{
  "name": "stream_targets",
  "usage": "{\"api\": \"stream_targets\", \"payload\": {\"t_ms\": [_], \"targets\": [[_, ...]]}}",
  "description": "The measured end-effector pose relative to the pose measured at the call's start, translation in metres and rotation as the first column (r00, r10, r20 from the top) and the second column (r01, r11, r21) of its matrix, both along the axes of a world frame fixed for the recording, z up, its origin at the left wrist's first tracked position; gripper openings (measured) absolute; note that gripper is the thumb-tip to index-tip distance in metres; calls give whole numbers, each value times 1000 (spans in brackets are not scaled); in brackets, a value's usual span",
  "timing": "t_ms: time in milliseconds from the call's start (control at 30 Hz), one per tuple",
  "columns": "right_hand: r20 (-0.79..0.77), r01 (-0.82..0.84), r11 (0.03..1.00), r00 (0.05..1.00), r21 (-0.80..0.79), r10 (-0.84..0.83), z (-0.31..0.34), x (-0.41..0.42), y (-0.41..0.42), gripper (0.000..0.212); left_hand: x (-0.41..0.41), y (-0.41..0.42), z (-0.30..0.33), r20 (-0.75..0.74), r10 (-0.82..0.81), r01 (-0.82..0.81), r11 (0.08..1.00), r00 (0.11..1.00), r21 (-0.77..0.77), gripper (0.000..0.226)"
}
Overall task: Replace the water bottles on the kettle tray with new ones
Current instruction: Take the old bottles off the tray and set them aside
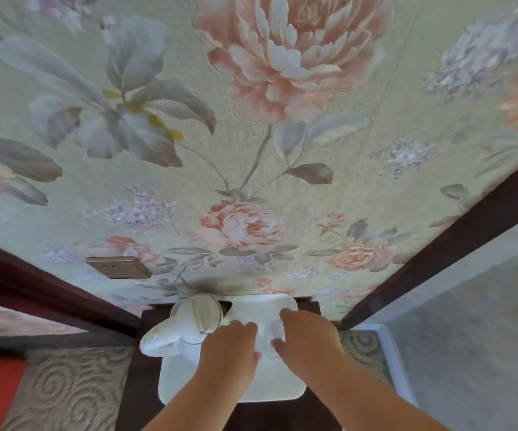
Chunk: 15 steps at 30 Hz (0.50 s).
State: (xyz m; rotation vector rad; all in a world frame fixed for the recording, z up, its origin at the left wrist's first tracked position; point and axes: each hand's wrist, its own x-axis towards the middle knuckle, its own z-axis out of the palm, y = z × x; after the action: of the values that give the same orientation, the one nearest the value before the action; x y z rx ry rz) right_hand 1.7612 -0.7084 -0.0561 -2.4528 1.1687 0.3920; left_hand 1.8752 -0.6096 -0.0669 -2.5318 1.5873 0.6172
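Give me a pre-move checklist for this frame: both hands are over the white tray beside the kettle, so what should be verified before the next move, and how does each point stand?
1. Tray lies flat on the dark stand: ok.
2. Kettle upright on the tray's left side, apart from the left hand: ok.
3. Right hand has a firm hold on a bottle: cannot tell; only something pale shows under the fingers.
4. Left hand holds a bottle: cannot tell; its palm hides what is below.
5. New bottles within reach: not ok; none in view.
6. Number of bottles on the tray: cannot tell.
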Motion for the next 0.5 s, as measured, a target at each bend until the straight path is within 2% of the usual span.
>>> {"api": "stream_targets", "payload": {"t_ms": [133,233,333,500], "targets": [[78,-17,1000,997,-7,18,-13,-2,1,29,0,-4,-13,49,-70,71,997,996,-26,26],[93,-50,999,994,0,50,-7,0,3,24,1,-3,-9,48,-65,67,998,997,-23,28],[116,-89,996,989,3,88,24,0,3,21,2,2,15,42,-68,70,996,997,-50,29],[203,-152,988,968,-4,150,118,-3,30,19,10,45,102,36,-5,12,983,999,-181,42]]}}
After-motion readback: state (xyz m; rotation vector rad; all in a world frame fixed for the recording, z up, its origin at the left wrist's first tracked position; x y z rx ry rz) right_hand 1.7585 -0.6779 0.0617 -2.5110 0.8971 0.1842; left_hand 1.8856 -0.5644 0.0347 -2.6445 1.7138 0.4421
